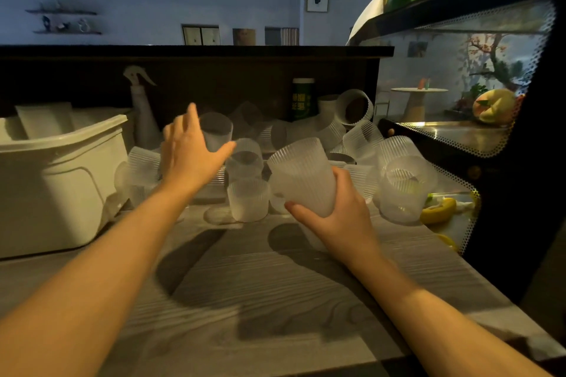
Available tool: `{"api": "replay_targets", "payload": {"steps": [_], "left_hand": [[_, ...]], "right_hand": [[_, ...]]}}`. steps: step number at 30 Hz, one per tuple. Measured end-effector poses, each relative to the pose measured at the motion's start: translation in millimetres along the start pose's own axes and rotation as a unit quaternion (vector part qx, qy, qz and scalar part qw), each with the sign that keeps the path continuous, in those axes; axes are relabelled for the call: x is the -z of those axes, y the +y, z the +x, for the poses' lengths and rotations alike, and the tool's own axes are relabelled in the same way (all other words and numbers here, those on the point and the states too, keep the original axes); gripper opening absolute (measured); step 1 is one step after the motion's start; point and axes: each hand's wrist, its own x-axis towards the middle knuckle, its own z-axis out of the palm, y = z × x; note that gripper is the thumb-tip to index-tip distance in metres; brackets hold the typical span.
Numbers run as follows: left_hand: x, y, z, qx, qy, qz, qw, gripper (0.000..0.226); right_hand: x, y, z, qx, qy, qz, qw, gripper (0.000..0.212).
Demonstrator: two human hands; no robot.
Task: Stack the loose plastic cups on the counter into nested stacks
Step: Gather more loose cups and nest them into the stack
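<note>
The right hand point(340, 214), right of centre in the frame, has thumb and fingers curled round a ribbed, frosted cup point(301, 174) and holds it tilted above the surface point(245, 285), mouth towards the upper left. A second cup seems to sit below it under the palm, but the hand hides too much to be sure.

The left hand point(190, 147), left of centre, is spread wide and holds nothing; its fingers are blurred. It hangs over the loose cups point(361, 138), thumb pointing right, just in front of an upright cup point(216, 131) at the back.

The cups fill the middle of the frame from the left hand across to the right edge of the surface. Some stand upright, like the one point(248, 199) in front between the two hands; others lie on their sides or lean on each other, such as a large one point(404, 187) at centre right.

A white bin point(58, 180) stands at the left. A spray bottle point(142, 113) stands behind it, and a dark green can point(303, 98) against the back wall. A glass display case point(459, 107) fills the right side.
</note>
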Motion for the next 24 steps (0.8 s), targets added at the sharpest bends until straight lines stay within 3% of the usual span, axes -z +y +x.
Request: {"api": "replay_targets", "payload": {"steps": [3, 5, 10, 15, 18, 24], "left_hand": [[-12.3, -7.1, 22.0, 0.078, -0.069, 0.033, 0.994, 0.109], [-22.0, -12.0, 31.0, 0.104, -0.085, 0.03, 0.991, 0.104], [-34.2, -17.3, 40.0, 0.092, -0.046, -0.016, 0.995, 0.07], [-34.1, -11.1, 50.9, 0.074, -0.069, -0.006, 0.995, 0.088], [-28.6, -4.0, 47.3, 0.037, -0.019, 0.022, 0.999, 0.072], [2.7, -0.7, 17.9, -0.035, 0.073, -0.166, 0.983, 0.058]], "right_hand": [[0.2, 0.4, 0.4, 0.001, -0.005, 0.011, 1.0, 0.089], [0.7, 0.3, 1.5, 0.001, -0.009, 0.013, 1.0, 0.088], [-1.1, 2.0, 3.8, 0.0, -0.006, 0.014, 1.0, 0.081], [-2.7, 2.4, 4.5, -0.003, 0.0, 0.02, 1.0, 0.082], [-2.1, 3.0, 4.3, -0.003, -0.003, 0.018, 1.0, 0.083], [0.3, 2.1, 4.2, 0.002, -0.005, 0.017, 1.0, 0.082]]}}
